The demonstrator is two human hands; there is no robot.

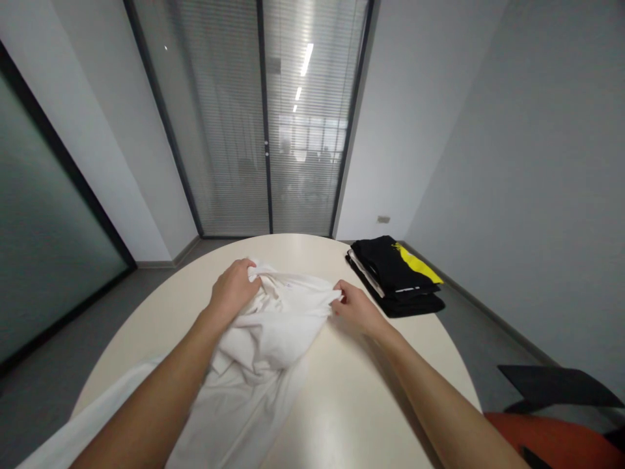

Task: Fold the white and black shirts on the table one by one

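Observation:
A rumpled white garment (283, 339), perhaps a shirt, lies across the round table (336, 404) and spreads toward its near left edge. My left hand (234, 290) is closed on the garment's far left corner, the cloth bunched beside its thumb. At the far right corner, the fingers of my right hand (356, 306) pinch the fabric. Between both hands the cloth stretches in a loose span, with folds heaped below it. The garment's exact kind is hard to make out.
A stack of folded clothes (395, 273), mostly black with a yellow patch on top, sits at the table's right edge. An orange and black chair (551, 436) stands at the lower right. Beyond the table is a glass partition with blinds (293, 176).

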